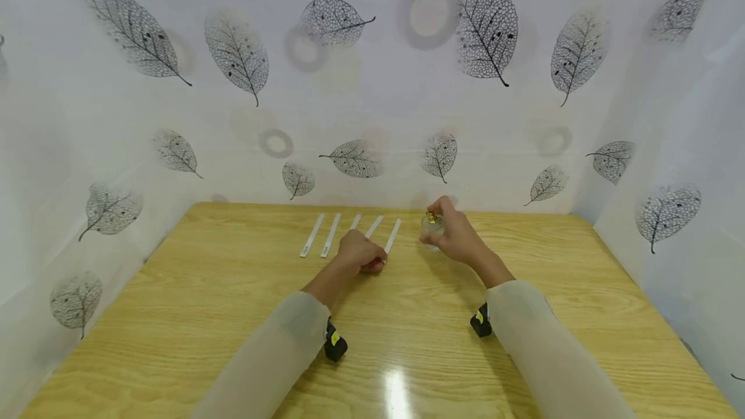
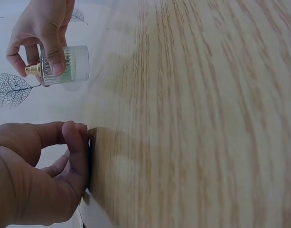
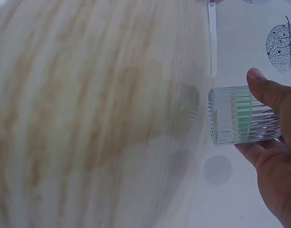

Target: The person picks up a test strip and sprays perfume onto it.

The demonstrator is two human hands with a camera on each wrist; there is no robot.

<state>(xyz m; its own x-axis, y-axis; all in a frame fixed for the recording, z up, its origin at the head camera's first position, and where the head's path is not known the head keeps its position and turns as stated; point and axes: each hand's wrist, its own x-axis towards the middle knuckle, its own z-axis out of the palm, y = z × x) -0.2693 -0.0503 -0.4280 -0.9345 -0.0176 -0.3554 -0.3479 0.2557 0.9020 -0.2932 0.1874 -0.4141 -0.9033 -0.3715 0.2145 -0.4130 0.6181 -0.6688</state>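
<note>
Behind the wooden table (image 1: 233, 315) hangs a white cloth with grey leaves (image 1: 483, 28), and five white paper strips (image 1: 312, 235) lie in a row near the far edge. My judgement is that the small ribbed glass bottle (image 1: 432, 225) with the gold sprayer is rigid, smooth, a little heavy and breakable, so it is best held around its ribbed wall, as the right hand (image 1: 460, 238) does now with thumb and fingers curled around it, just above the table beside the strips. The left hand (image 1: 359, 252) pinches the near end of one strip, which looks light, thin and easy to bend.
</note>
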